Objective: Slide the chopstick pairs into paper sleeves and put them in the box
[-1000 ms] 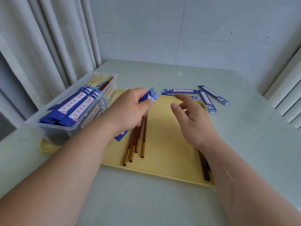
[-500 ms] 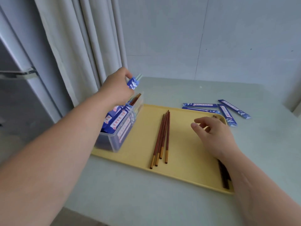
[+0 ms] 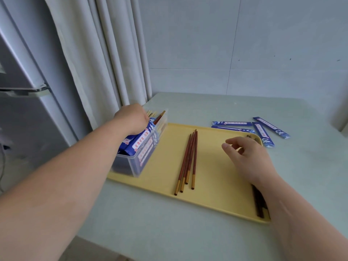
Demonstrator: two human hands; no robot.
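- The left hand [image 3: 131, 119] reaches over the far end of the box [image 3: 145, 162]. Its back faces the camera and its fingers are hidden, so I cannot tell whether it grips anything.
- Dark chopsticks [image 3: 259, 204] lie along the right edge of the tray [image 3: 216, 187]. The right forearm covers most of them, and only the near ends and a far tip show.
- Past the left hand, pale sticks and one brown one poke from the box, too blurred to make out further.
- The print on the blue paper is too small to read.
- The bench [image 3: 207, 108] is pale grey-green and stands in a corner. A grey wall [image 3: 263, 44] is behind it and a cream curtain [image 3: 105, 53] hangs at its left.
- A grey appliance [image 3: 18, 113] at the far left is cut off by the frame.
- The yellow tray lies on the bench, and the clear box stands on its left end.
- Sleeved pairs [image 3: 140, 143] fill the box, just below and beside the left hand.
- Four brown chopsticks [image 3: 188, 159] with gold ends lie mid-tray, between the hands and touching neither.
- The right hand [image 3: 244, 155] is over the tray's right part, fingers loosely curled and holding nothing.
- Loose sleeves [image 3: 262, 133] lie on the bench past the tray's far right corner, beyond the right hand and apart from it.
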